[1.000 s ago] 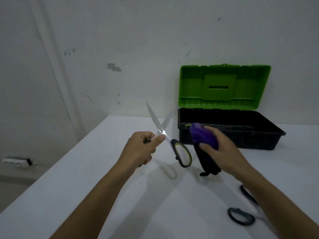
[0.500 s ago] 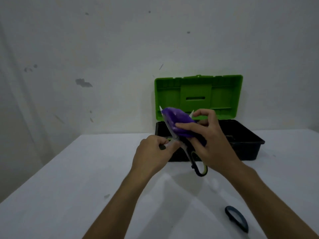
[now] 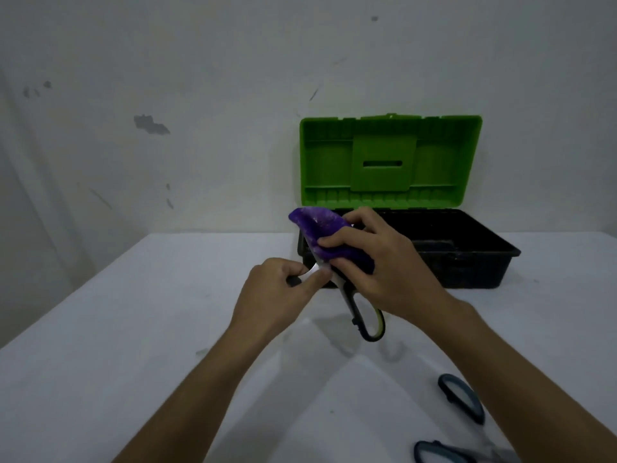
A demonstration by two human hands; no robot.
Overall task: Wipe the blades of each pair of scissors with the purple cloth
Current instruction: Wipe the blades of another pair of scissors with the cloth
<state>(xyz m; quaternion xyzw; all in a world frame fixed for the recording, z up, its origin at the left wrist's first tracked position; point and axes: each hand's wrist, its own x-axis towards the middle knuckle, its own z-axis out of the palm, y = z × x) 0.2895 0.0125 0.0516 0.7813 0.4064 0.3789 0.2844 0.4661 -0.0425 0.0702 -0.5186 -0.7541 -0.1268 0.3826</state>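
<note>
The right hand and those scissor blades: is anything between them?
Yes. In the head view the purple cloth is folded over the blades, and the right hand pinches it, while the left hand holds the green-handled scissors.

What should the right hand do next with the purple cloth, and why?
Probably slide the purple cloth up along the blades toward the tips. The right hand pinches the cloth around the blades of the green-handled scissors, the left hand holds them near the pivot, and the blue-handled scissors wait on the table.
</note>
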